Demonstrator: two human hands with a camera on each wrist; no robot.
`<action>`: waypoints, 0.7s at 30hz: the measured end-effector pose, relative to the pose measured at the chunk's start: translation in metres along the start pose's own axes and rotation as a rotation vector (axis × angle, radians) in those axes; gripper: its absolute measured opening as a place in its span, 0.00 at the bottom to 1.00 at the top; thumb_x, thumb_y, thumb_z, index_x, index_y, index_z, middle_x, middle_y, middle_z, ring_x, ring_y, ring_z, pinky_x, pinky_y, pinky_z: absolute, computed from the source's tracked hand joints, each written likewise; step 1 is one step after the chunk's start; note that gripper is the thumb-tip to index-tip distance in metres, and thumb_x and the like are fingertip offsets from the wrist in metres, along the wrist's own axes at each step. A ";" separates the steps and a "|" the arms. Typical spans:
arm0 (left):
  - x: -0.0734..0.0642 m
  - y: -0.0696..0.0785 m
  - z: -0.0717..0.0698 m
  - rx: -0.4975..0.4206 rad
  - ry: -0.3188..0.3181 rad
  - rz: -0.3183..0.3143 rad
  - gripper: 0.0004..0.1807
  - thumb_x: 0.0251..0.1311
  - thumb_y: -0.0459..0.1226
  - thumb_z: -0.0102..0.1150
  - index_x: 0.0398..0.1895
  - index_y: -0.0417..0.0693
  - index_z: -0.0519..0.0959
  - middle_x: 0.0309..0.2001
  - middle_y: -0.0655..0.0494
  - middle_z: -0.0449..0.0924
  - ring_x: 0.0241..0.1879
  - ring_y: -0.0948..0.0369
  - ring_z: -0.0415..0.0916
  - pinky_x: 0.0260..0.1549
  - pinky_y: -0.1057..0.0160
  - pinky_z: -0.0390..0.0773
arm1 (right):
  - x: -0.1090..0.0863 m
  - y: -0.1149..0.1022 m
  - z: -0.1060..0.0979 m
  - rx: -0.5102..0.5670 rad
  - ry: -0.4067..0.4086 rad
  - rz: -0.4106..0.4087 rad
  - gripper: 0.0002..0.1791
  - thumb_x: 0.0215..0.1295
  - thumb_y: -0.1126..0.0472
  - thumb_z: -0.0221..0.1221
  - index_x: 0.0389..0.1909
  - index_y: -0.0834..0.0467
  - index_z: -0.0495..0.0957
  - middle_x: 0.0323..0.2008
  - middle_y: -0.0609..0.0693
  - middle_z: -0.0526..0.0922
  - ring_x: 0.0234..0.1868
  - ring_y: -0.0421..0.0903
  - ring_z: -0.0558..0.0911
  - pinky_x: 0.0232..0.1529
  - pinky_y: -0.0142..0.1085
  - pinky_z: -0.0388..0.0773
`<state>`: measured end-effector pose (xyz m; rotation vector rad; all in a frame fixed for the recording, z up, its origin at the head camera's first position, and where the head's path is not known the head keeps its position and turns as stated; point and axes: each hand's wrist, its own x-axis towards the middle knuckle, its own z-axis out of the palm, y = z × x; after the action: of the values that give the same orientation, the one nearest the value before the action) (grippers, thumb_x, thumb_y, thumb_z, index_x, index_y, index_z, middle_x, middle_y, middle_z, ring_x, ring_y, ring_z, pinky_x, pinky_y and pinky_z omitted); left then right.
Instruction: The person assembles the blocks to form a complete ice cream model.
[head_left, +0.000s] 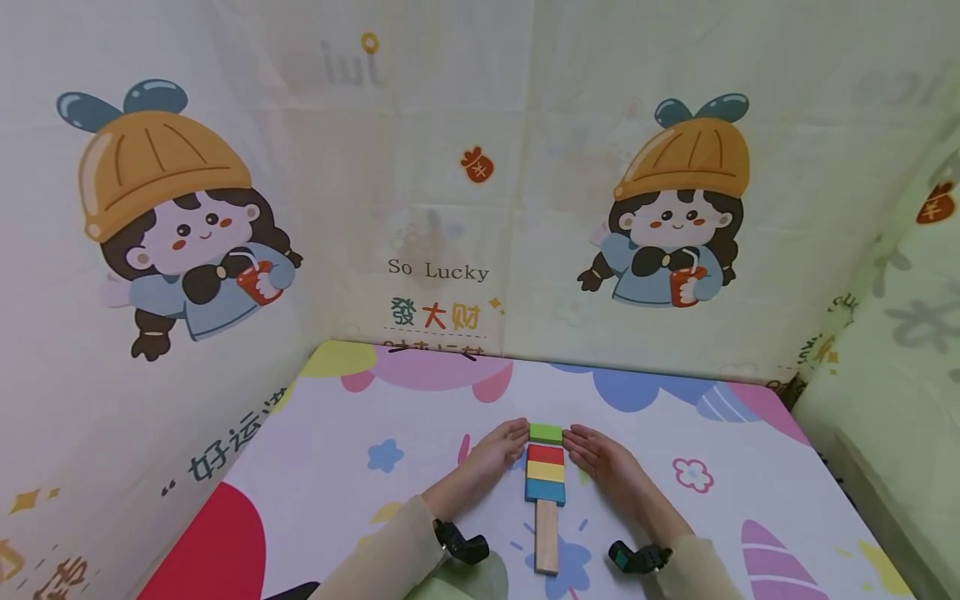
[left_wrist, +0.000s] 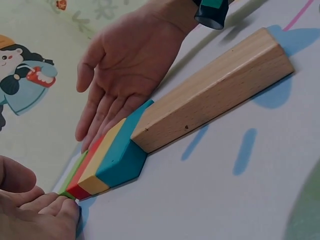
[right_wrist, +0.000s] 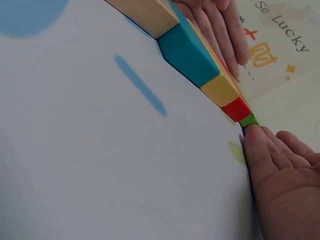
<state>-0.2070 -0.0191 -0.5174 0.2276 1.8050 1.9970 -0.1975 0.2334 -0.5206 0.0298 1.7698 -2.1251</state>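
Note:
A green block [head_left: 545, 433] lies between my two hands at the far end of a row of blocks. My left hand [head_left: 497, 450] has its fingertips at the block's left side, fingers extended. Opposite it, my right hand [head_left: 603, 457] brings straight fingers to the right side. A narrow gap parts the green block from a red block [head_left: 545, 454]. Behind the red one, toward me, a yellow block [head_left: 545, 472] and a blue block [head_left: 545, 491] lie against each other. A long plain wooden block [head_left: 547, 537] extends from the blue block toward me, like a handle.
The blocks lie on a white tabletop [head_left: 330, 475] printed with coloured shapes. Pale printed cloth walls [head_left: 540, 250] rise behind and at both sides. Each wrist wears a black device, one left [head_left: 461, 543], one right [head_left: 639, 558].

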 end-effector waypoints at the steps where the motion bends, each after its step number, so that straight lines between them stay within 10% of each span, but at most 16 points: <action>1: -0.001 0.000 0.000 0.001 -0.005 0.001 0.30 0.78 0.34 0.44 0.80 0.41 0.58 0.80 0.44 0.59 0.80 0.46 0.55 0.75 0.48 0.63 | -0.001 0.001 0.000 0.003 0.000 0.002 0.32 0.84 0.52 0.42 0.80 0.62 0.53 0.79 0.61 0.61 0.76 0.52 0.69 0.65 0.32 0.77; 21: -0.017 -0.002 0.000 0.065 -0.005 -0.008 0.30 0.77 0.34 0.44 0.80 0.43 0.59 0.80 0.45 0.59 0.80 0.47 0.55 0.74 0.47 0.64 | -0.011 0.004 0.008 -0.034 -0.053 -0.019 0.35 0.85 0.48 0.39 0.81 0.66 0.50 0.81 0.63 0.55 0.78 0.53 0.65 0.68 0.31 0.73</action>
<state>-0.1910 -0.0262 -0.5165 0.2446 1.8662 1.9323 -0.1841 0.2280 -0.5198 -0.0518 1.7817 -2.0890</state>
